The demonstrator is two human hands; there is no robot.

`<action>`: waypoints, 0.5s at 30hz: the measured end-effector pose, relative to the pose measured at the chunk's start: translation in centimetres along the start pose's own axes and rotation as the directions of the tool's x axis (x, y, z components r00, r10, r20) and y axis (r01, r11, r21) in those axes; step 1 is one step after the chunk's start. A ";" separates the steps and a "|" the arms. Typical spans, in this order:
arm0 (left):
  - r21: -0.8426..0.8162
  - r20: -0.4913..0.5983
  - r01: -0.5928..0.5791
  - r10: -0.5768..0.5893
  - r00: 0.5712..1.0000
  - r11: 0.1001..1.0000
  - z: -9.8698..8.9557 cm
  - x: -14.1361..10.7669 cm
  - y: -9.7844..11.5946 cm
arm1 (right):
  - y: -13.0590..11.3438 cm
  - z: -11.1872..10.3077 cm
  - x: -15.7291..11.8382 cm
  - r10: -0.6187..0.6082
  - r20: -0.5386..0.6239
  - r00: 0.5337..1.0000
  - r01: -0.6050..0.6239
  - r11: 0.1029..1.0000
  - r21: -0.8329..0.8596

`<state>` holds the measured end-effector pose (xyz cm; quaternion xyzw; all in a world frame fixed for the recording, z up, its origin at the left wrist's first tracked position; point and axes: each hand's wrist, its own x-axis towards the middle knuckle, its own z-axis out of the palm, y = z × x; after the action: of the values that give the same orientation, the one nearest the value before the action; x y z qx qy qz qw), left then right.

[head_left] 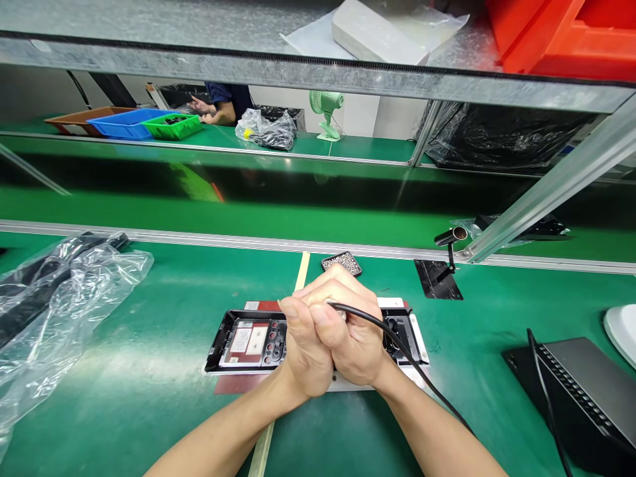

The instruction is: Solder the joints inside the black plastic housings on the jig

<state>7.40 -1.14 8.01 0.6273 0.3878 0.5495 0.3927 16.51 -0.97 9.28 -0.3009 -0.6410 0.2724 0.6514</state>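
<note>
We've got 2 hands clasped together, left hand (309, 354) and right hand (362, 334), fingers of both curled tight around 1 corded piece (338, 309). Its body is mostly hidden, can't tell the shape. 1 black cable (402, 346) leaves it between the thumbs and runs down past our right forearm.

The clasped hands sit in front of the middle of 1 black housing (217, 350), so we only see both ends of it; can't tell if the piece touches it. Housing lies on the tabletop (149, 411) with 1 reddish sheet (238, 384) showing beneath.

Around it: 1 small tray (356, 262) of tiny metal bits just behind the hands, too many to count; 1 pale tape strip (262, 450); 1 tube stand (448, 237) on a black plate, back right; 1 clear bag (99, 285) with dark parts, left; 1 black case (591, 391), right.

Far bench: 3 bins, 1 brown (74, 127), 1 blue (119, 128), 1 green (171, 130); 1 fan (326, 103); 2 hands of a co-worker (202, 106). Shelf above: 1 white block (372, 33), 1 red bin (546, 53).
</note>
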 end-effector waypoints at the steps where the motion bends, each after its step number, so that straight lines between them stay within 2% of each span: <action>1: -0.003 -0.002 -0.002 0.002 1.000 1.000 0.0 0.0 0.0 | 0.0 0.0 0.0 -0.003 -0.001 1.000 0.003 1.000 -0.002; 15: -0.005 0.003 0.014 -0.014 1.000 1.000 0.1 0.2 0.4 | -0.2 0.0 0.2 -0.020 -0.014 1.000 0.020 1.000 -0.020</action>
<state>7.53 -1.13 8.49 0.6244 0.3901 0.5468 0.3987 16.47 -0.93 9.54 -0.3030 -0.6419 0.2572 0.6557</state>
